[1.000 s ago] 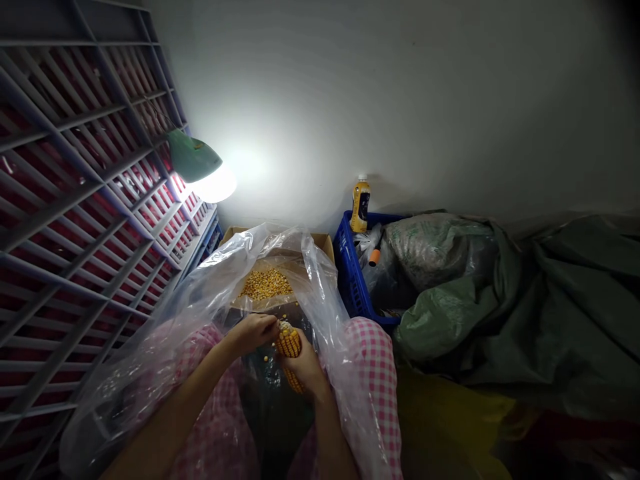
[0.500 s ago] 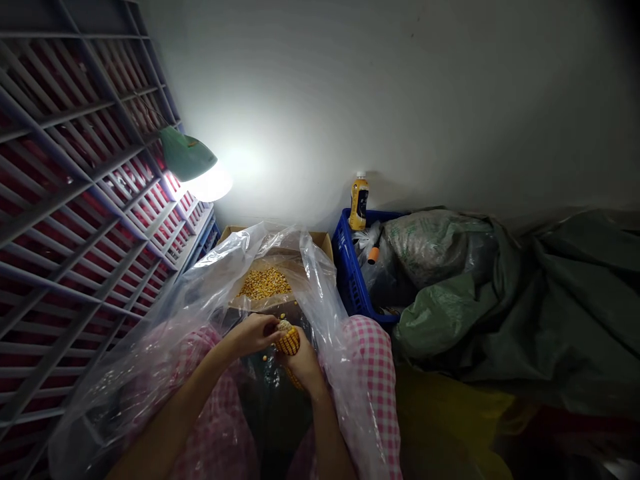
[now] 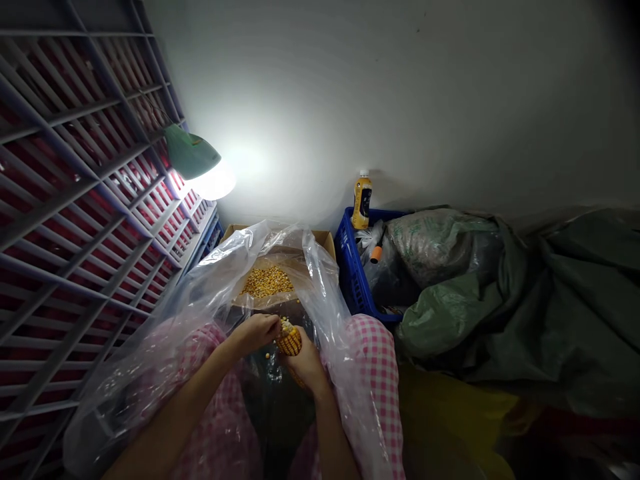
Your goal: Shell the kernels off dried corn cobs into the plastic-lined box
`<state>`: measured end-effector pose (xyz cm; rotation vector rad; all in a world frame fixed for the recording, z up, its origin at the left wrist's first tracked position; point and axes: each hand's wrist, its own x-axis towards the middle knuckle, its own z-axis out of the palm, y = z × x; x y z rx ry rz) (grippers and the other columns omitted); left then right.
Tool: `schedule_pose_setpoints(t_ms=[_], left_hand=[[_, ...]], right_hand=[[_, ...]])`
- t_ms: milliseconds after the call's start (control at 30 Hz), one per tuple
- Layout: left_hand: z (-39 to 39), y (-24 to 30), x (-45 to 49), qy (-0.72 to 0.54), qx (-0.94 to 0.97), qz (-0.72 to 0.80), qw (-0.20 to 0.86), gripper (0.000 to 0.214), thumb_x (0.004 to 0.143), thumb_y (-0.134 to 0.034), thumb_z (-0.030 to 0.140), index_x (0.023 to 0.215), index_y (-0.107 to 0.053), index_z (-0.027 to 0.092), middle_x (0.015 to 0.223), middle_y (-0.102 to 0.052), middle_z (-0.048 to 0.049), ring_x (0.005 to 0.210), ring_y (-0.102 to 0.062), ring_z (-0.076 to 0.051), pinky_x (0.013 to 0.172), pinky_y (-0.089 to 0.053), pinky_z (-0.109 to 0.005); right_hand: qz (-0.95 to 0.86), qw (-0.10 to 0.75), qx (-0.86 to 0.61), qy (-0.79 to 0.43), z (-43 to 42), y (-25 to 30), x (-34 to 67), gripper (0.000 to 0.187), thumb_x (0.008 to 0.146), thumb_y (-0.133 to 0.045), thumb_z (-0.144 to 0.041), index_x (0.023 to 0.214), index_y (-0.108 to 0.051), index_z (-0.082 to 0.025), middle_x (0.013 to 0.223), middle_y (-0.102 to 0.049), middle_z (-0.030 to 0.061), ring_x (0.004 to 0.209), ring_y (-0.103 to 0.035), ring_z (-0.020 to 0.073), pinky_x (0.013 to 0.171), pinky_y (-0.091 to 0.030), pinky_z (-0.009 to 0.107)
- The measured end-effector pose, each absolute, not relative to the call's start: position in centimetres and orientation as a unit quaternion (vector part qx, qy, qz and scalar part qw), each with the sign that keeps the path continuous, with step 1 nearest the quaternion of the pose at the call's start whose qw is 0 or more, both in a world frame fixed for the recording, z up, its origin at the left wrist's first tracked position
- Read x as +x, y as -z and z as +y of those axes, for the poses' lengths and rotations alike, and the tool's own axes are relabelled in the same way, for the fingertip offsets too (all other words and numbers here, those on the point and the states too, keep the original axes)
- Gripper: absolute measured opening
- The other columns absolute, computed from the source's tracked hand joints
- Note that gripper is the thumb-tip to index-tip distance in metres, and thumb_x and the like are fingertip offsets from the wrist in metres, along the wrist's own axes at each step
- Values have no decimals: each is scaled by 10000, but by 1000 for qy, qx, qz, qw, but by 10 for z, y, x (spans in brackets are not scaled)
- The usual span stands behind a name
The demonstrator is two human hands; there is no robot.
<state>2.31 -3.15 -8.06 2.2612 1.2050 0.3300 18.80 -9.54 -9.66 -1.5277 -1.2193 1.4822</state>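
Observation:
An ear of corn (image 3: 289, 341) with dark yellow kernels is gripped in my right hand (image 3: 306, 367); its upper end shows pale, stripped cob. My left hand (image 3: 261, 329) is closed, its fingers curled against that pale end; what they hold, if anything, is hidden. A large clear plastic bag (image 3: 323, 283) spreads open over my lap and lines a cardboard box (image 3: 324, 240). Loose corn kernels (image 3: 267, 281) lie heaped inside at the far end. A few single kernels show near the ear.
Stacked slatted crates (image 3: 95, 180) rise on the left, with a lit green lamp (image 3: 193, 157) hung on them. On the right, a blue basket (image 3: 356, 280) holds bags, an orange-ended handle (image 3: 376, 254) and a yellow bottle (image 3: 362, 200). Dark green sheeting (image 3: 590, 293) lies beyond.
My left fingers have curled into a tighter fist beside the ear's tip, where more pale cob shows. The view has shifted slightly. My right hand keeps its grip.

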Motion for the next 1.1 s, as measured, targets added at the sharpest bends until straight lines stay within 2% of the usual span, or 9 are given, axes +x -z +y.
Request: schedule_pose_setpoints(t_ms=[67, 167, 233, 400, 567, 667, 767, 933, 1100], left_hand=[[-31, 76, 22, -149, 830, 450, 293, 306, 875, -390, 235, 698, -620, 137, 610, -622, -43, 537, -522, -118, 543, -382, -226], [-31, 69, 21, -189, 799, 423, 383, 281, 871, -466, 325, 958, -653, 134, 821, -699, -59, 668, -605, -127, 618, -445, -209], [-32, 66, 20, -191, 784, 420, 415, 327, 844, -521, 367, 1046, -638, 138, 897, -707, -61, 711, -623, -132, 636, -460, -204], [-35, 72, 21, -156, 823, 428, 339, 319, 887, -441, 362, 973, -650, 137, 855, -701, -81, 710, -620, -154, 657, -455, -234], [-33, 79, 29, -177, 782, 506, 318, 386, 924, -297, 332, 791, -616, 158, 729, -665, -80, 670, -610, -180, 675, -469, -277], [-32, 78, 28, -213, 745, 510, 374, 376, 911, -324, 364, 1024, -617, 156, 869, -694, -81, 813, -638, -187, 757, -480, -276], [-32, 70, 20, -221, 726, 487, 433, 466, 881, -399, 421, 1225, -542, 141, 948, -704, -78, 815, -648, -179, 730, -500, -266], [-33, 61, 9, -160, 770, 441, 433, 406, 816, -555, 413, 1113, -646, 151, 982, -714, -75, 791, -660, -171, 701, -509, -237], [-36, 72, 17, -157, 834, 422, 320, 289, 885, -471, 284, 1085, -631, 150, 1077, -684, -113, 944, -651, -198, 824, -504, -282]], right_hand=[[-449, 363, -566, -588, -94, 98, 187, 515, 566, -706, -200, 1054, -542, -217, 840, -619, -21, 744, -575, 171, 656, -446, 272], [-405, 417, -528, -619, -92, 100, 186, 511, 578, -702, -203, 1060, -532, -189, 864, -608, -6, 757, -568, 163, 663, -455, 264], [-395, 431, -511, -630, -91, 101, 186, 506, 582, -701, -204, 1060, -536, -183, 858, -603, -5, 750, -565, 159, 656, -456, 259], [-401, 418, -519, -629, -92, 101, 187, 519, 581, -702, -194, 1072, -537, -198, 857, -599, -15, 763, -562, 157, 677, -455, 265], [-421, 408, -505, -633, -94, 96, 185, 466, 586, -703, -196, 1025, -549, -214, 844, -588, -28, 758, -547, 147, 673, -445, 253], [-412, 412, -482, -654, -93, 93, 182, 453, 593, -700, -197, 1018, -543, -209, 852, -584, -24, 763, -546, 142, 675, -441, 249], [-382, 424, -465, -678, -93, 91, 182, 484, 575, -715, -195, 1024, -535, -205, 852, -583, -22, 763, -548, 142, 670, -443, 249], [-368, 427, -461, -685, -93, 92, 184, 478, 571, -719, -188, 1014, -539, -199, 825, -569, -30, 725, -533, 130, 632, -429, 235], [-363, 429, -484, -671, -93, 95, 184, 487, 580, -712, -196, 1035, -537, -195, 845, -580, -21, 751, -545, 142, 662, -440, 249]])
